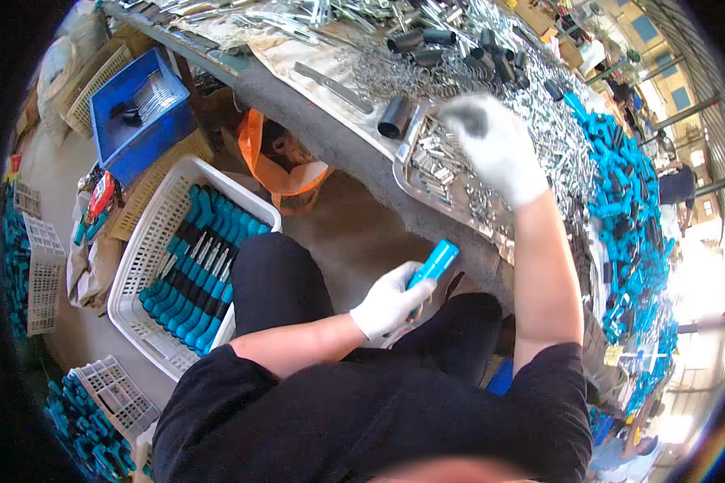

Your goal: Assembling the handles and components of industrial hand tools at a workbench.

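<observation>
My left hand (391, 303), in a white glove, is closed around a teal plastic handle (435, 264) above my lap. The handle's far end tilts up and to the right. My right hand (491, 145), also gloved in white with a dark smudge, hovers over a metal tray (411, 187) at the bench edge. Its fingers are blurred, and anything between them is too unclear to make out. Small silvery metal parts (435, 157) lie in the tray beneath it. Just left of that hand a black tube (395, 117) stands at the tray's edge.
A white basket (129, 278) by my left knee holds rows of teal-handled tools. Behind it are a blue crate (125, 165) and an orange bag (286, 181). The bench carries piled springs (395, 72), black tubes and a long heap of teal handles (620, 201).
</observation>
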### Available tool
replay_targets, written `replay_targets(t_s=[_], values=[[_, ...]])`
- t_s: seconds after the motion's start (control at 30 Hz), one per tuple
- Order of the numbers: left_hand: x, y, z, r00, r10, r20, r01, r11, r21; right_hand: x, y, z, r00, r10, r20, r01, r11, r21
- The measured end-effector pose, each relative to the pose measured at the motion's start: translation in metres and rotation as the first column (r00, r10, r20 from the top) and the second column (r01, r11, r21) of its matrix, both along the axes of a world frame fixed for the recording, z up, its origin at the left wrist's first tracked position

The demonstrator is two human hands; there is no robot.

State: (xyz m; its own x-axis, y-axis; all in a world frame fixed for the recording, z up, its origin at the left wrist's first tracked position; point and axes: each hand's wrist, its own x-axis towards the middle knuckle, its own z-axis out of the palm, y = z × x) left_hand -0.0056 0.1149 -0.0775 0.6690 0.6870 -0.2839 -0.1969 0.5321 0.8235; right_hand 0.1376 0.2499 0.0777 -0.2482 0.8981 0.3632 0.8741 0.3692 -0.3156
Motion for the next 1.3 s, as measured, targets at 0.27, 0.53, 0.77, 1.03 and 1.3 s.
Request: replay_targets(t_s=[0.27, 0.53, 0.77, 1.03, 1.3], values=[[-0.004, -0.006, -0.007, 0.998, -0.061, 0.005, 0.061, 0.998, 0.022, 0.004, 0.159, 0.005, 0.879, -0.254, 0.404, 0.288, 0.957, -0.024], [-0.008, 0.002, -0.012, 0.994, -0.105, 0.041, 0.103, 0.994, 0.039, 0.009, 0.202, -0.004, 0.85, -0.283, 0.445, 0.385, 0.91, -0.155], [-0.014, 0.006, 0.002, 0.992, -0.129, 0.006, 0.128, 0.99, 0.05, 0.045, 0.16, 0.015, 0.898, -0.026, -0.438, 0.043, 0.999, 0.029], [-0.013, -0.004, 0.001, 0.998, -0.052, 0.042, 0.052, 0.999, 0.004, 0.028, -0.048, 0.017, 0.805, 0.194, -0.561, -0.08, 0.972, 0.221], [-0.01, -0.008, 0.003, 0.992, -0.117, 0.045, 0.113, 0.991, 0.073, 0.059, -0.188, -0.029, 0.832, 0.16, -0.532, -0.013, 0.963, 0.269]])
